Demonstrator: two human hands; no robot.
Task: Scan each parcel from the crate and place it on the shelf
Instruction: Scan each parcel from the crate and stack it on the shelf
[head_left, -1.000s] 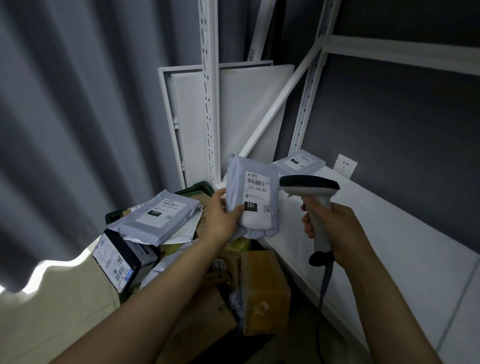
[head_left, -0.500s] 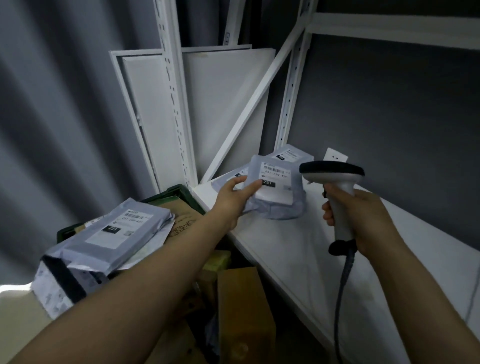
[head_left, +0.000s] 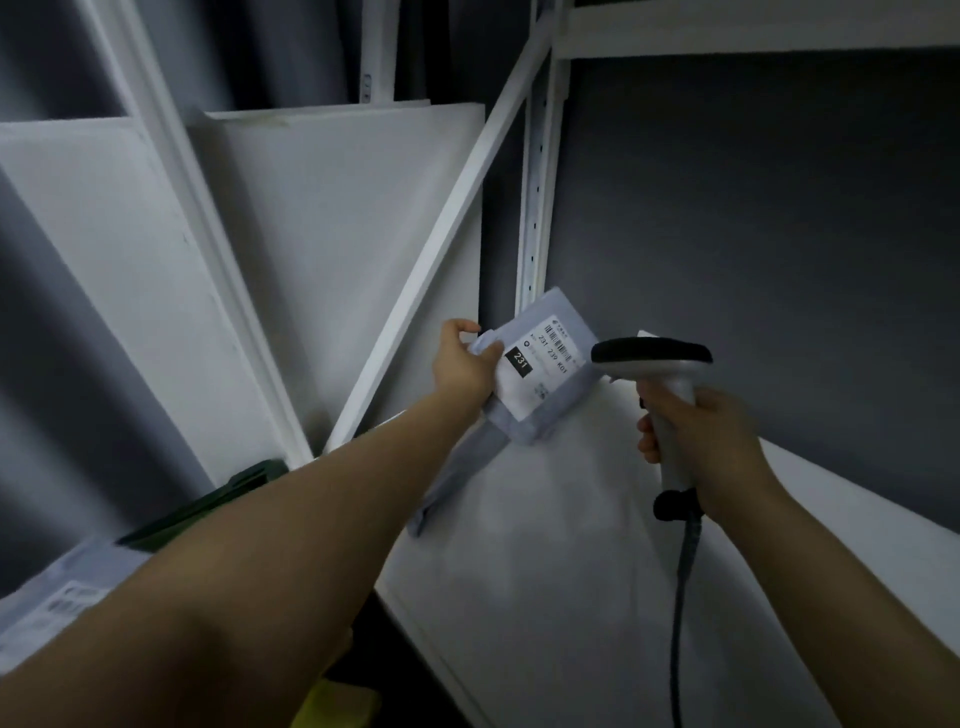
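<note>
Matte white shelf, soft plastic parcel

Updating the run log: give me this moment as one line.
left hand: holds grey parcel at shelf back corner | right hand: grips scanner | placed: not yet

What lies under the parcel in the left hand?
Another grey parcel lies on the shelf below it; only its near edge shows. The rest, its label too, is covered.
</note>
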